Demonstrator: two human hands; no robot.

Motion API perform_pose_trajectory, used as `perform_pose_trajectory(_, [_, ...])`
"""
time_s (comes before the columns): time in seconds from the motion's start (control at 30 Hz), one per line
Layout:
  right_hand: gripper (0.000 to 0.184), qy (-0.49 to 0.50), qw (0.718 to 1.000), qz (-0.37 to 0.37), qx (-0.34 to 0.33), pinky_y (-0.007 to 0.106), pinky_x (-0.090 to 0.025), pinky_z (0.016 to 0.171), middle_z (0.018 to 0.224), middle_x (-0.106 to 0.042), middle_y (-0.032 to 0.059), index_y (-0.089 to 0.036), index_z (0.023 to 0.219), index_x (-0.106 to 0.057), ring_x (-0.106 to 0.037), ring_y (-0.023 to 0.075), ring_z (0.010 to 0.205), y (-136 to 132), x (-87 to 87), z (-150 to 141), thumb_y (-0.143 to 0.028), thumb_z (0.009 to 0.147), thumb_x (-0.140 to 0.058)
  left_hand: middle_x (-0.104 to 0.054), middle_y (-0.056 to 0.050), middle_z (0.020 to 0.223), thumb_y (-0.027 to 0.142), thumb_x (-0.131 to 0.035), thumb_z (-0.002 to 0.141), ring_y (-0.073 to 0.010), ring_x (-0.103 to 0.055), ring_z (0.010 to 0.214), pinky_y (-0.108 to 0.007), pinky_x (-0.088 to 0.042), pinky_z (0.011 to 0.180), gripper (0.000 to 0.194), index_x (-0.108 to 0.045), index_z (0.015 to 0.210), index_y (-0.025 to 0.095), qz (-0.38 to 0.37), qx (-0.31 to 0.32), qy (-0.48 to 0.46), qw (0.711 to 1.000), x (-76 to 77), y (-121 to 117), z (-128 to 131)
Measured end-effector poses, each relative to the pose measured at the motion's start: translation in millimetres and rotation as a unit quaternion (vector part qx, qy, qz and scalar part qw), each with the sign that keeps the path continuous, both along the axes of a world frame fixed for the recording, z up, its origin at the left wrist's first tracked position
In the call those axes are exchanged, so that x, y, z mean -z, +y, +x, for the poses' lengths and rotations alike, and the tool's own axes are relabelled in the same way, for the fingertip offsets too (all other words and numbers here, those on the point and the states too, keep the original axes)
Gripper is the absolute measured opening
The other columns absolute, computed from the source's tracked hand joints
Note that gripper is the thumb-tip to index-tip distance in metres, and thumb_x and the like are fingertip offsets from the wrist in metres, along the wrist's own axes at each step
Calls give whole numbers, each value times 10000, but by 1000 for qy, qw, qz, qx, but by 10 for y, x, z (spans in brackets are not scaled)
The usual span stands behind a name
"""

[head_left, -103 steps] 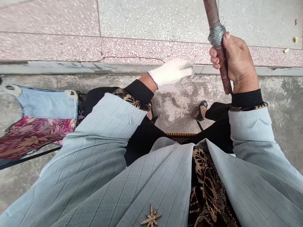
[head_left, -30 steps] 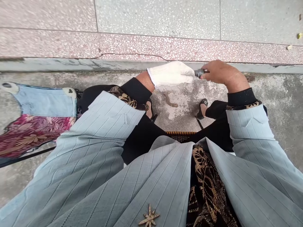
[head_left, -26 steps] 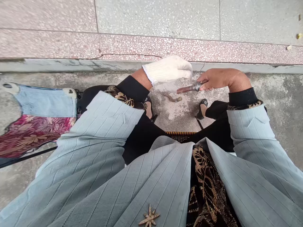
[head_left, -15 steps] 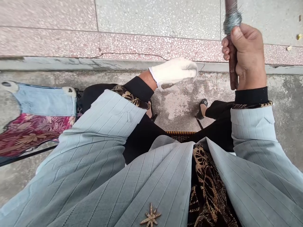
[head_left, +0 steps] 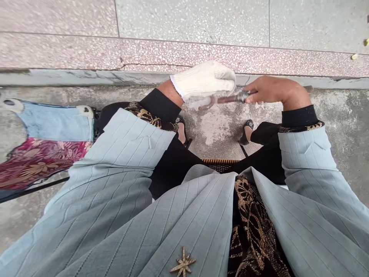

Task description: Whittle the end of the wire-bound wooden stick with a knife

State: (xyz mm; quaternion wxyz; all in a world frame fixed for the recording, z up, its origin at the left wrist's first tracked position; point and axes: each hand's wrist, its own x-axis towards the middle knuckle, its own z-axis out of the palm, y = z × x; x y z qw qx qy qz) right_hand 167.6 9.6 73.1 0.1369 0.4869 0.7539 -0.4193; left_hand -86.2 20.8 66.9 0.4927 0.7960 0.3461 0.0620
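My left hand (head_left: 209, 80) wears a white knitted glove and is closed, fingers curled inward. From under its palm sticks out a curved brown piece (head_left: 208, 104), hook-like in shape; most of it is hidden by the glove. My right hand (head_left: 273, 91) is bare and wrapped around a brown stick (head_left: 226, 99), held nearly level with one end toward the glove. Thin silvery wire (head_left: 242, 96) is wound about the stick just beyond my fingers. The stick's other end shows past my right wrist.
A raised terrazzo ledge (head_left: 190, 23) with a cracked pink border runs across the front. At my left stands a folding stool (head_left: 57, 123) with a denim and floral fabric seat. Below the ledge lies rough concrete ground (head_left: 219, 127). My feet in black shoes rest on it.
My right hand has swung down and inward, turning the stick from upright to nearly level, close to the glove. The gloved left hand has shifted slightly left, and more of the curved piece shows.
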Motion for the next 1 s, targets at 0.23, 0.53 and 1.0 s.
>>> perform_pose_trajectory(0.23, [218, 354, 906, 56, 226, 375, -397, 617, 827, -654, 35, -309, 971, -759, -483, 193, 651, -251, -446, 61, -486, 844, -765, -667, -50, 838, 382, -471, 967, -163, -544, 706, -324, -426, 686, 266, -670, 927, 210, -4, -44, -76, 996, 98, 13, 27])
perform_pose_trajectory(0.53, [243, 190, 902, 154, 356, 410, -435, 669, 917, -702, 85, -289, 916, -641, -551, 243, 730, -55, -91, -48, -520, 841, -655, -674, -33, 793, 360, -517, 910, -159, -584, 660, -287, -409, 630, 230, -671, 865, 196, -39, 99, -27, 994, 182, -156, 200])
perform_pose_trajectory(1.0, [412, 214, 971, -77, 76, 337, -422, 627, 828, -689, 17, -270, 1063, -761, -538, 175, 659, -149, -271, 9, -577, 789, -765, -596, -22, 743, 381, -511, 911, -136, -458, 661, -301, -355, 625, 227, -633, 835, 205, 26, -3, -10, 1000, 72, 11, 59])
